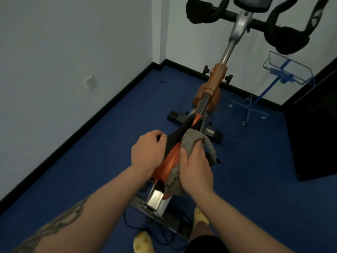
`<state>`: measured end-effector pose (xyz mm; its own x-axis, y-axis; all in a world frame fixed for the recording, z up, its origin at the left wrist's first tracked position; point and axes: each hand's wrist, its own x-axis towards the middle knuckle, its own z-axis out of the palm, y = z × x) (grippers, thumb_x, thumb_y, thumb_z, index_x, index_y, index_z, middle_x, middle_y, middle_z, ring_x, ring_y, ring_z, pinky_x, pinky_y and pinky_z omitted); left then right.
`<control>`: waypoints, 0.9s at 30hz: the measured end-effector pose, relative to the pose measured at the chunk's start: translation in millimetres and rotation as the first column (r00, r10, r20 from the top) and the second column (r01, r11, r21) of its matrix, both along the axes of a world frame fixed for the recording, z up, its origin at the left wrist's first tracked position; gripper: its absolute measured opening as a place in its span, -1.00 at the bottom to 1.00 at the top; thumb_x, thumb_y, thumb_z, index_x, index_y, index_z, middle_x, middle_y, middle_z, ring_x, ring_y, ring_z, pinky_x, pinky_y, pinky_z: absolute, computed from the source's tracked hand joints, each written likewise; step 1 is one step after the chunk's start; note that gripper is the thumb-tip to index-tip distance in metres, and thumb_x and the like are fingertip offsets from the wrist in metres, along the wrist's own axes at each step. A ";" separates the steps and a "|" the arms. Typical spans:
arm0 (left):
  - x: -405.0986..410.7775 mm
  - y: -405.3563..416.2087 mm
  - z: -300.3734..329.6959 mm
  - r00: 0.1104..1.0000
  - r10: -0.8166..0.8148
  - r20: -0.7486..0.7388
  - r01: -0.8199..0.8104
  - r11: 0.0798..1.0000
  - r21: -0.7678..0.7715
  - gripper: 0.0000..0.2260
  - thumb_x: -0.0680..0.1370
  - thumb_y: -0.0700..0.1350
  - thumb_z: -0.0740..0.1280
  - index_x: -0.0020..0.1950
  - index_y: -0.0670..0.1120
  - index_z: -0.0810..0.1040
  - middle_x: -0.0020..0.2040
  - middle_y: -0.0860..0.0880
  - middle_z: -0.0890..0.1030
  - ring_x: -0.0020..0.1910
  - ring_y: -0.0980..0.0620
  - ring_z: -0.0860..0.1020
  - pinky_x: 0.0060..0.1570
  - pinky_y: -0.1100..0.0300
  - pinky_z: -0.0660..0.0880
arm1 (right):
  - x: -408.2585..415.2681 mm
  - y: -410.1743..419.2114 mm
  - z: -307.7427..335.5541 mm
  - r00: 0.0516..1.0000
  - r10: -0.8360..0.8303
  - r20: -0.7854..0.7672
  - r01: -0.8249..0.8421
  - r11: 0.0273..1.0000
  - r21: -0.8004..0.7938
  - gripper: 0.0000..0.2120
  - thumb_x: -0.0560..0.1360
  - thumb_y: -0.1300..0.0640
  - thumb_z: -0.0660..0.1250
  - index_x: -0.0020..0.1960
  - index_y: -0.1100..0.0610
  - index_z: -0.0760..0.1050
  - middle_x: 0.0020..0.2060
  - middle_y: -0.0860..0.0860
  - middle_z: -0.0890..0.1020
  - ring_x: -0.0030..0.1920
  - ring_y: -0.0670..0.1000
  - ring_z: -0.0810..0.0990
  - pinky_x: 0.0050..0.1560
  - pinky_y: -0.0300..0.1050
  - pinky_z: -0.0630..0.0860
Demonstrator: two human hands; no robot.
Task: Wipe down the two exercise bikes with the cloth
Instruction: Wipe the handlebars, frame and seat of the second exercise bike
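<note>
An orange and black exercise bike point(216, 81) stands in front of me, pointing towards the far wall. Its black and orange saddle point(171, 160) is just below my hands. My left hand point(148, 152) grips the saddle's left side. My right hand point(196, 168) presses a grey cloth point(193, 138) against the saddle's right side, with loose cloth hanging below and to the right. Black handlebars point(284, 36) and a console point(252, 3) are at the top of the view. Only one bike is in view.
Blue floor all around. White walls with a black skirting stand left and ahead, with a socket point(89, 82) on the left wall. A blue wheeled stand point(284, 77) is right of the bike, a black cabinet point(315, 128) far right. A cable point(145, 228) lies by my yellow slippers point(143, 242).
</note>
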<state>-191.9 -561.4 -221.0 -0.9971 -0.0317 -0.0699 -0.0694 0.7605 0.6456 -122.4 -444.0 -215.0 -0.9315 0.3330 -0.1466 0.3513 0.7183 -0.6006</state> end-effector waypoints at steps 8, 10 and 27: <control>13.1 8.6 4.7 0.974 0.224 -0.021 -0.224 0.974 -0.043 -0.76 0.58 0.07 0.14 -0.13 0.09 0.58 -0.21 0.13 0.59 -0.33 0.21 0.44 -0.38 0.28 0.37 | -88.5 37.2 -19.3 0.984 -0.127 0.127 0.159 0.943 -0.294 -0.37 0.64 -0.18 -0.01 0.55 0.17 -0.03 0.42 0.18 0.38 0.34 0.21 0.43 0.27 0.05 0.38; 15.3 11.5 7.1 0.947 0.321 -0.008 -0.322 0.947 -0.006 -0.74 0.58 0.04 0.15 -0.16 0.03 0.59 -0.23 0.07 0.61 -0.31 0.14 0.50 -0.35 0.16 0.46 | -100.0 45.0 -19.6 0.999 -0.047 -0.005 0.045 0.971 -0.235 -0.38 0.63 -0.16 0.01 0.58 0.11 -0.03 0.51 0.14 0.22 0.45 0.17 0.30 0.38 0.07 0.30; 51.1 64.5 -1.3 0.526 0.849 0.056 -0.760 0.439 0.480 -0.68 0.68 -0.03 -0.01 0.23 0.01 0.51 0.13 0.09 0.52 0.17 0.10 0.43 0.23 0.13 0.35 | -139.8 73.1 10.0 0.473 0.881 0.017 -0.830 0.439 0.343 -0.54 0.65 -0.05 -0.11 -0.14 0.03 0.51 -0.19 0.03 0.66 -0.12 0.15 0.58 -0.02 0.01 0.32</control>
<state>-140.8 -497.0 -222.3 -0.5269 -0.8396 -0.1323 -0.3670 0.0843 0.9264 -262.2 -370.9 -205.0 -0.7603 -0.6484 -0.0397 -0.6071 0.7309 -0.3118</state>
